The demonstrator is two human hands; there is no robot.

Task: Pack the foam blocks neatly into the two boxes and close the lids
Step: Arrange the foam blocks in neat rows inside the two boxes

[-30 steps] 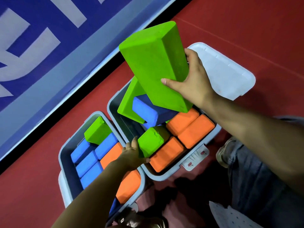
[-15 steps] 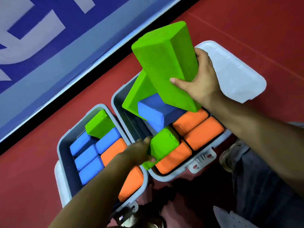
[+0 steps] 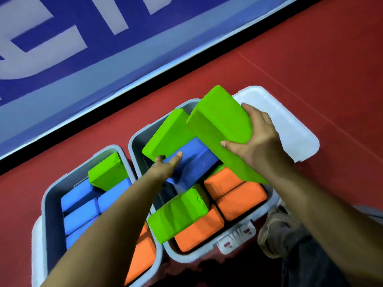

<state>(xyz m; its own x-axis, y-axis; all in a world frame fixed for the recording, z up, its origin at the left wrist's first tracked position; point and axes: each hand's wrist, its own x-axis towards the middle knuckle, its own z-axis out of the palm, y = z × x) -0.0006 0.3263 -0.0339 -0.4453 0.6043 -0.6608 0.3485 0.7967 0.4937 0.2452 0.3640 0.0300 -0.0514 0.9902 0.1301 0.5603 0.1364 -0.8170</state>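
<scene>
In the head view, two grey plastic boxes sit side by side on a red floor, the left box (image 3: 46,206) and the right box (image 3: 134,141), both open. The right hand (image 3: 261,141) grips a large green foam block (image 3: 221,129), thumb across its near face and fingers curled over its far edge, holding it tilted over the right box's far side. The left hand (image 3: 165,166) reaches into the right box with its fingers out nearly straight, resting on a blue foam block (image 3: 192,162) that lies slanted under a second tilted green block (image 3: 167,135). Lower in that box lie orange foam blocks (image 3: 240,199), with a smaller green block (image 3: 178,214) propped across the near rim. The left box holds blue blocks (image 3: 80,210) in a row, orange blocks (image 3: 143,253) partly hidden by the left forearm, and a green block (image 3: 107,172) leaning on top. The right box's white lid (image 3: 290,129) lies open on the floor behind it. A shoe (image 3: 277,230) shows at lower right.
</scene>
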